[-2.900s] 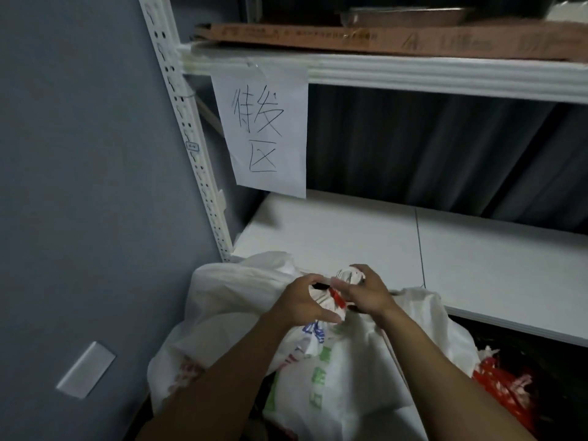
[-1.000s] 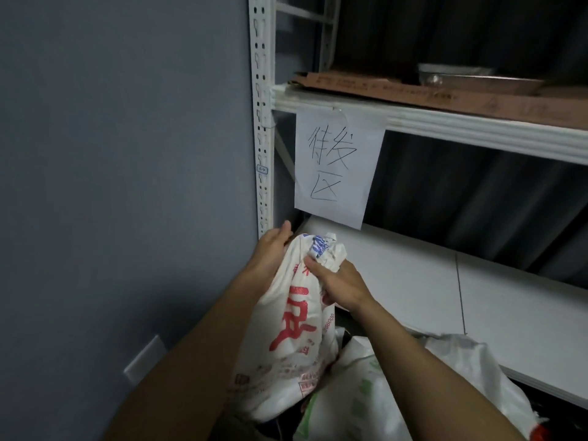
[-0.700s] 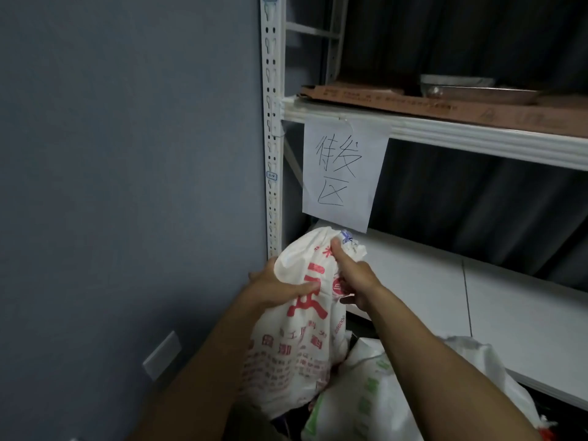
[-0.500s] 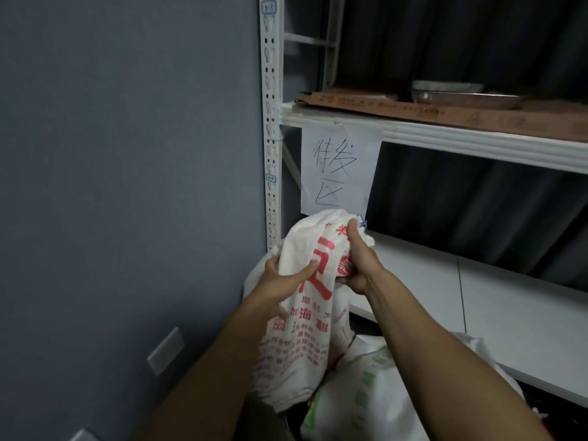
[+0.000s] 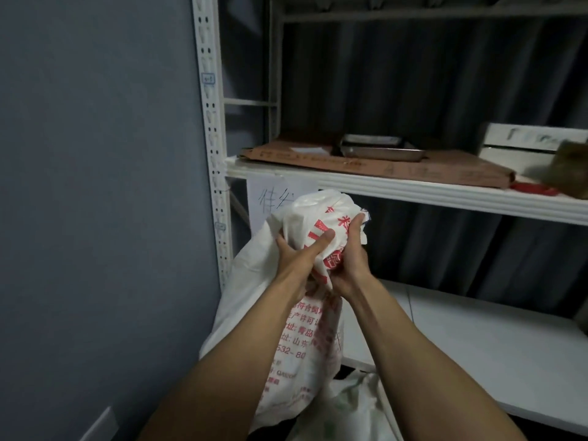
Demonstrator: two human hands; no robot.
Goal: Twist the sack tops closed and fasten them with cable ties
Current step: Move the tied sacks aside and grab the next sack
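Both hands grip the bunched top of a white woven plastic sack with red printed characters, held up in front of a white metal shelving rack. The left hand is closed around the gathered neck from the left, its thumb pressed across the red print. The right hand is closed on the same neck from the right, thumb pointing up along the crumpled fabric, and a small blue-marked corner of the sack pokes out beside that thumb. The two hands sit close together, nearly touching, with the puffed top of the sack bulging above them. The sack's body hangs down between the forearms, and its lower end is hidden behind them.

Below and to the right lies a second white plastic sack with faint green print, just beside the held one. A handwritten white paper sign hangs from the middle shelf's edge, partly covered by the sack top. On that shelf rest a flat brown cardboard sheet and a shallow grey metal tray on top of it. A white lower shelf board runs to the right, well behind the arms. A grey-blue wall fills the left side.
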